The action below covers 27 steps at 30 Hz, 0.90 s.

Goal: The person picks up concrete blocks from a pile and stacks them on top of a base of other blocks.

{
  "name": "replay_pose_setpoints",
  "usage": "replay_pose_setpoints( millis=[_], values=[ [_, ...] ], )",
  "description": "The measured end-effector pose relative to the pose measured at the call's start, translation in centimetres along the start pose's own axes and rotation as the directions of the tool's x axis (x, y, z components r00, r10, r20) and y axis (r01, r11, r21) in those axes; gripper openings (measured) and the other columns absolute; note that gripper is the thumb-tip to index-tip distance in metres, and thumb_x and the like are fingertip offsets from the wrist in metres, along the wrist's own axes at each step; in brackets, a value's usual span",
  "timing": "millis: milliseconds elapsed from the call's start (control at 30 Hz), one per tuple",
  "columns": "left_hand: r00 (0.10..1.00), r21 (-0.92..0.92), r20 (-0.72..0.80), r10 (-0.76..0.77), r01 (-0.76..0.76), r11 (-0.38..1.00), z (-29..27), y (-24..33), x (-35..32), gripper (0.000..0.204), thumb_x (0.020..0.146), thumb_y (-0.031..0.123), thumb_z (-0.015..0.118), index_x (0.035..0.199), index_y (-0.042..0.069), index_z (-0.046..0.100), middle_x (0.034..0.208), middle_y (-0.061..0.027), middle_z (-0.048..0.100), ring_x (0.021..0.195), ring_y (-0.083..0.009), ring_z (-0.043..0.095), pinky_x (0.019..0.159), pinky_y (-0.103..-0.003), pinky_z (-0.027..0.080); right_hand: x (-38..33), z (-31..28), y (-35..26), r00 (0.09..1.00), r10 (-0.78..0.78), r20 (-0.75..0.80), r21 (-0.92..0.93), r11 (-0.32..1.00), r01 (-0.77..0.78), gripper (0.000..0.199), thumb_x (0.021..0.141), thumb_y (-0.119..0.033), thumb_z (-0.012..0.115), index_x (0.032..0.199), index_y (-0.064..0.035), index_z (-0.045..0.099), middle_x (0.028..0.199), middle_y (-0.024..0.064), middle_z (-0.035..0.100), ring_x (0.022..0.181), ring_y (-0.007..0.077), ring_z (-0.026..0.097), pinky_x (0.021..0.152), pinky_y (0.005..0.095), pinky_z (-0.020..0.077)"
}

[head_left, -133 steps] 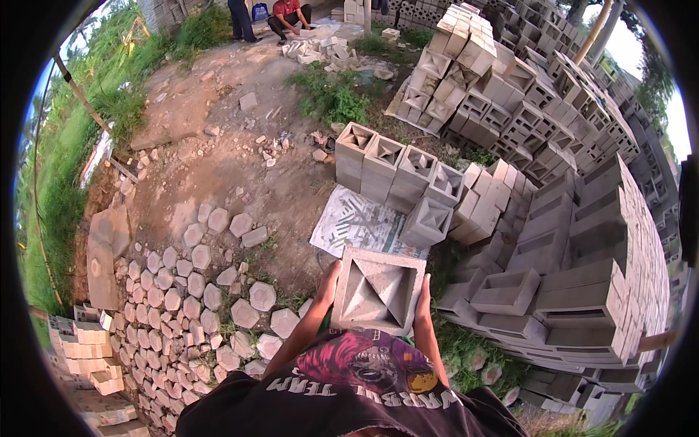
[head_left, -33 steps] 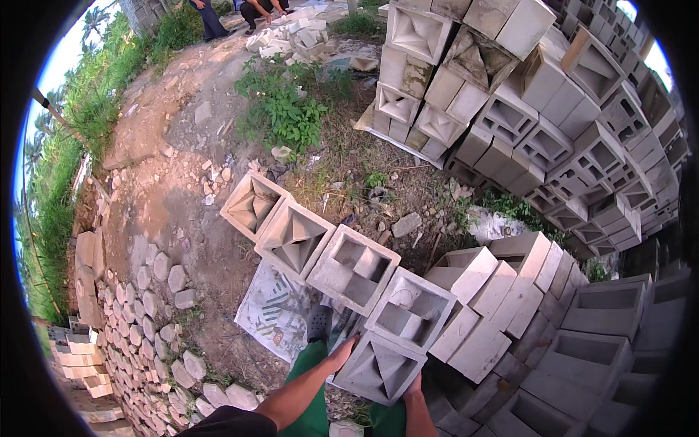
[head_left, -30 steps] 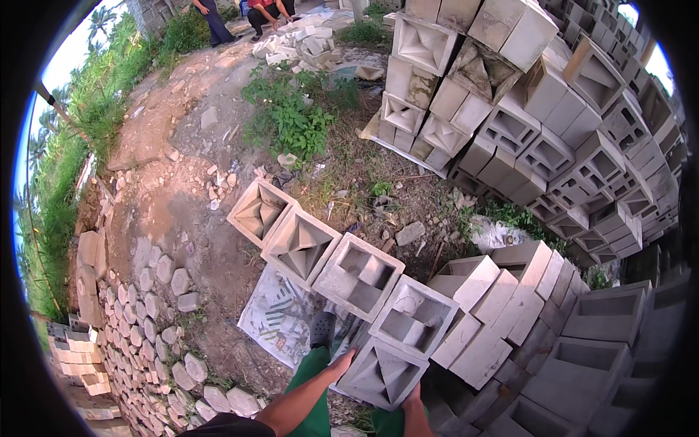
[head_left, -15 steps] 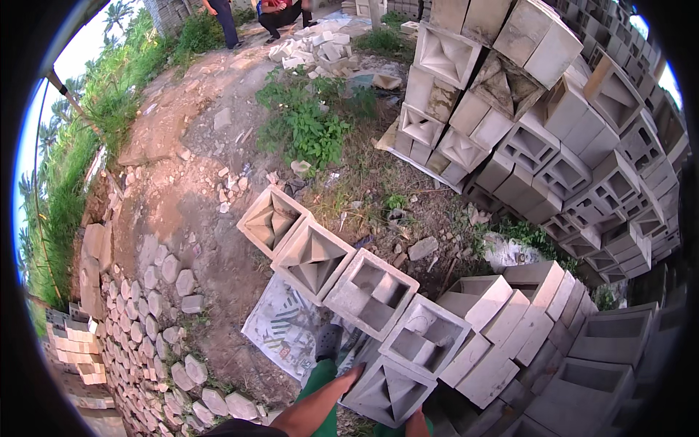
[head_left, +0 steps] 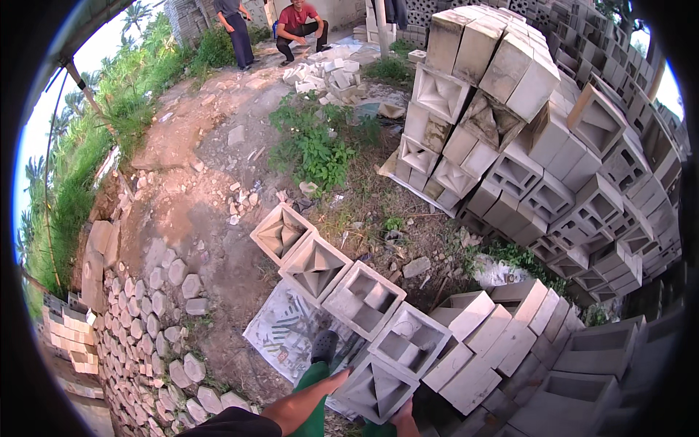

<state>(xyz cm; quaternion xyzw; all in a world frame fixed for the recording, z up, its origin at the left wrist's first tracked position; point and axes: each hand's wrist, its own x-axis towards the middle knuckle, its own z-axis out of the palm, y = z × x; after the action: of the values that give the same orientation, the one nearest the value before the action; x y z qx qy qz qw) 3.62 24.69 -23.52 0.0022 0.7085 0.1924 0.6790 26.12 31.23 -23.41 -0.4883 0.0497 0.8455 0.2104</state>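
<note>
The nearest square concrete vent block (head_left: 373,388) has a folded, pyramid-like pattern in its opening. My left hand (head_left: 338,379) grips its left side, and my right hand (head_left: 403,413) holds its near right edge. Fingers of both hands are partly hidden by the block. It sits at the near end of a diagonal row, right against a second vent block (head_left: 409,339) with a stepped pattern. Farther along the row come another stepped block (head_left: 363,300), then two with folded patterns, the middle one (head_left: 316,268) and the far one (head_left: 282,233).
Stacked grey blocks (head_left: 466,357) crowd my right, and a tall block stack (head_left: 502,65) rises at the far right. A printed white sack (head_left: 280,328) lies by my foot. Hexagonal pavers (head_left: 153,328) cover the left ground. Two people, one squatting (head_left: 298,25), are far ahead.
My view has tilted up slightly, showing more of the two people. Both hands stay on the near block, which keeps its place at the row's end.
</note>
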Motion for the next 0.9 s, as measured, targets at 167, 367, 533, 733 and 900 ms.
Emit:
replay_pose_setpoints(
  millis=[167, 367, 533, 733, 900],
  values=[
    [0.833, 0.291, -0.222, 0.507, -0.44, 0.85, -0.1, -7.1, -4.5, 0.066, 0.092, 0.054, 0.025, 0.135, 0.005, 0.039, 0.126, -0.0209, 0.051, 0.112, -0.0332, 0.051, 0.094, -0.041, 0.039, -6.0, -2.1, 0.9, 0.977, 0.067, -0.203, -0.143, 0.985, -0.097, 0.064, 0.086, -0.056, 0.048, 0.124, -0.0052, 0.049, 0.121, 0.0095, 0.056, 0.108, 0.0255, 0.054, 0.095, 0.0414, 0.0427],
    [0.849, 0.391, -0.296, 0.438, -0.311, 0.867, 2.3, -17.7, -4.7, 0.05, 0.09, 0.047, 0.038, 0.108, 0.006, 0.06, 0.091, -0.0157, 0.066, 0.082, -0.0289, 0.063, 0.072, -0.039, 0.049, -11.1, 1.5, 3.5, 0.968, 0.072, -0.24, -0.407, 0.898, -0.168, 0.055, 0.082, -0.05, 0.056, 0.114, -0.0052, 0.051, 0.109, 0.0078, 0.057, 0.098, 0.0222, 0.056, 0.087, 0.0376, 0.0453],
    [0.957, -0.001, -0.185, 0.223, -0.228, 0.974, 0.1, -15.9, -15.1, 0.039, 0.081, 0.042, 0.058, 0.088, 0.004, 0.067, 0.076, -0.0121, 0.067, 0.067, -0.0228, 0.063, 0.062, -0.034, 0.049, -12.4, 6.7, 7.6, 0.964, 0.097, -0.246, -0.643, 0.728, -0.237, 0.048, 0.079, -0.045, 0.062, 0.105, -0.0053, 0.053, 0.099, 0.0063, 0.058, 0.089, 0.0194, 0.057, 0.08, 0.0345, 0.0475],
    [0.909, -0.066, -0.287, 0.303, -0.335, 0.94, -11.4, -17.1, -19.3, 0.032, 0.072, 0.036, 0.068, 0.079, 0.005, 0.068, 0.067, -0.0099, 0.065, 0.059, -0.0206, 0.062, 0.057, -0.033, 0.048, -11.2, 15.1, 16.1, 0.969, 0.131, -0.211, -0.852, 0.46, -0.248, 0.041, 0.075, -0.039, 0.069, 0.095, -0.0054, 0.056, 0.088, 0.0046, 0.059, 0.078, 0.0161, 0.059, 0.072, 0.0307, 0.0501],
    [0.789, -0.119, -0.527, 0.316, -0.436, 0.892, -20.5, -22.7, -22.4, 0.028, 0.065, 0.031, 0.077, 0.071, 0.005, 0.068, 0.06, -0.0082, 0.064, 0.052, -0.0188, 0.06, 0.053, -0.031, 0.047, -8.8, 23.0, 23.7, 0.978, 0.17, -0.125, -0.983, 0.114, -0.145, 0.036, 0.072, -0.034, 0.076, 0.087, -0.0054, 0.058, 0.078, 0.0032, 0.06, 0.07, 0.0134, 0.06, 0.066, 0.0275, 0.0522]
  ],
)
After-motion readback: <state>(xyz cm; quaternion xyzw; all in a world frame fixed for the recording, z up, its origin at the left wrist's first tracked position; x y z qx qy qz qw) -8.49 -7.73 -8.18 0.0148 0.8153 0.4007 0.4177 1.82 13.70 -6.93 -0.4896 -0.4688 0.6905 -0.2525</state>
